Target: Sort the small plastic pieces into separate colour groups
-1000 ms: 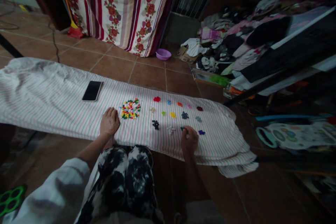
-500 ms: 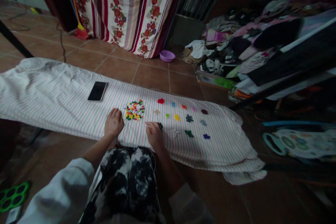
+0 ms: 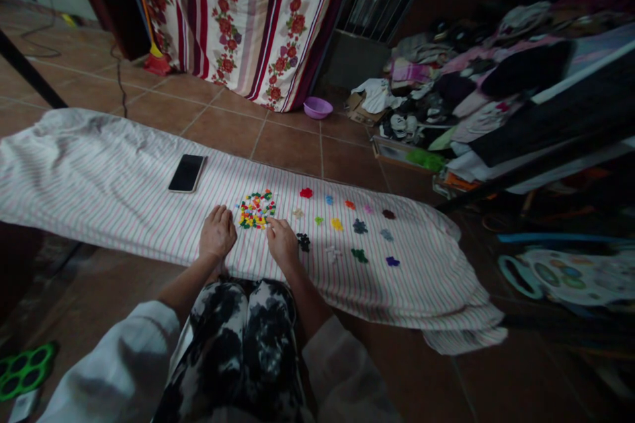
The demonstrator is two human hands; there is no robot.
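A mixed pile of small coloured pieces, too small to name, lies on the striped cloth. Just left of it my left hand rests on the cloth with its fingers curled in, and nothing shows in them. At the pile's lower right edge is my right hand, thumb and forefinger pinched together; what is between them is hidden. Close to its right side lies a small black heap. Further right, pieces sit in single-colour heaps, among them red, yellow and dark green.
A phone lies on the cloth left of the pile. Beyond the cloth's far edge, a purple basin stands on the tiled floor near a floral curtain. Clothes are heaped at the right.
My right hand has moved left and slightly up, from beside the black heap to the mixed pile's edge. The black heap shows more fully. My left hand stays in place.
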